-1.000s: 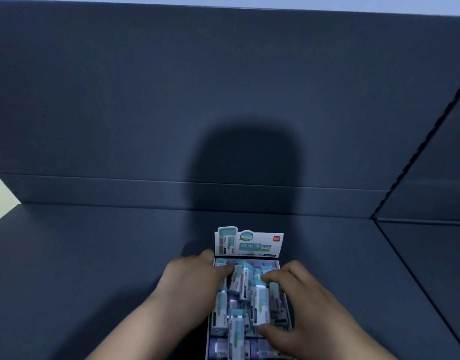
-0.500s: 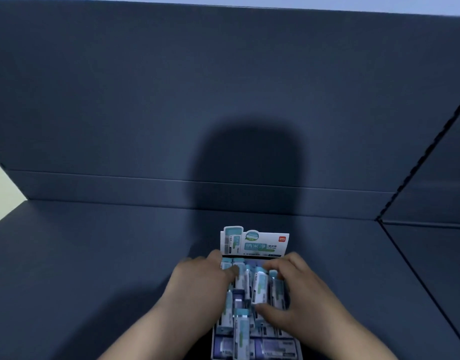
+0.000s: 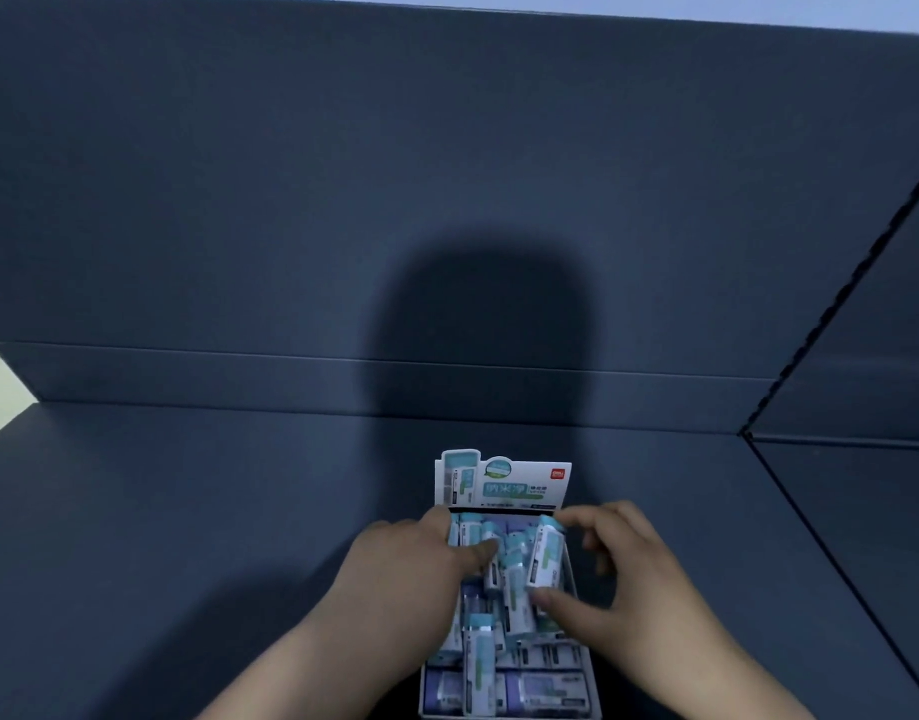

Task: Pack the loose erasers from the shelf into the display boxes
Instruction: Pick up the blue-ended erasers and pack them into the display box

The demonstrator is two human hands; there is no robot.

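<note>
Right hand [image 3: 621, 579]: one eraser [image 3: 544, 559] is pinched at 1 o'clock in the display box [image 3: 520, 488]; left hand [image 3: 410, 569]: packed erasers [image 3: 469, 531] are gripped at 11 o'clock.

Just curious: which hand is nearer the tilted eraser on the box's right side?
Right. The right hand pinches the eraser; the left hand touches erasers further left.

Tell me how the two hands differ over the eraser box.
The right hand pinches one tilted eraser between thumb and forefinger; the left hand holds the back-row erasers under its thumb. The right hand works the right side of the display box, the left hand the left. Both reach into it.
</note>
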